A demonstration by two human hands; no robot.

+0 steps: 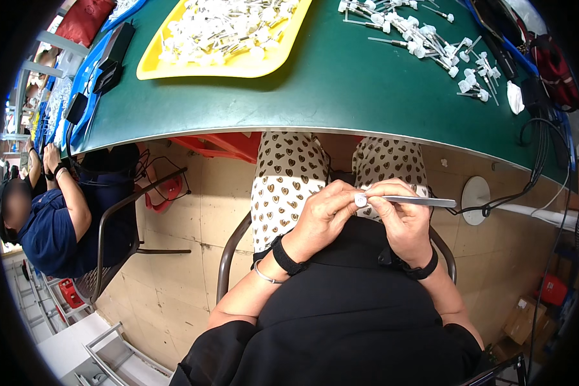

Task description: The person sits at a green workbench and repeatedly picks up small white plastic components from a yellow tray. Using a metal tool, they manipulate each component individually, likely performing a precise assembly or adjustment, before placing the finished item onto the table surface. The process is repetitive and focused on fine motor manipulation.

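Observation:
Above my lap, both hands meet with their fingertips pinched together. My left hand (329, 212) is closed on a small white plastic part (361, 200), whose round face shows between the fingertips. My right hand (403, 225) grips a slim, flat grey metal tool (424, 201), possibly tweezers. The tool's blunt end sticks out to the right, while its working end is hidden by the fingers. The right thumb and fingertips lie right beside the white part; whether they touch it I cannot tell.
On the green table (238, 106), a yellow tray (273, 64) holds many small white parts with thin metal stems. Similar loose parts (424, 42) lie to its right. Black cables (539, 154) hang at the right edge. A seated co-worker (58, 209) is at the left.

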